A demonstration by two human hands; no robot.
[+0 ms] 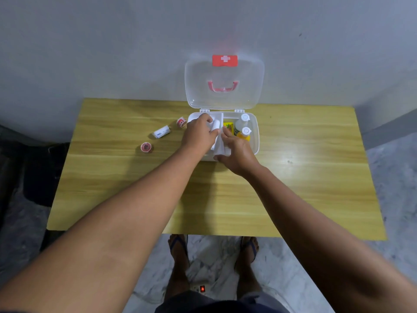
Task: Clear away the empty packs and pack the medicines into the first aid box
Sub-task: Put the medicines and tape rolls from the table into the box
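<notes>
The white first aid box (254, 141) stands open at the back of the table, its clear lid (224, 84) leaning on the wall. A yellow pack (228, 126) and two white-capped bottles (242, 127) lie in its right half. My left hand (199, 132) curls over the white inner tray (217, 116) in the left half, next to a white roll (216, 124). At the box's front edge my right hand (237, 152) grips a white pack (220, 149). How far that pack reaches under my hands is hidden.
On the wooden table (214, 199), left of the box, lie a white bandage roll (162, 132) and two red-and-white tape rolls (181, 122) (146, 147). A power strip with a red light (202, 288) sits on the floor by my feet.
</notes>
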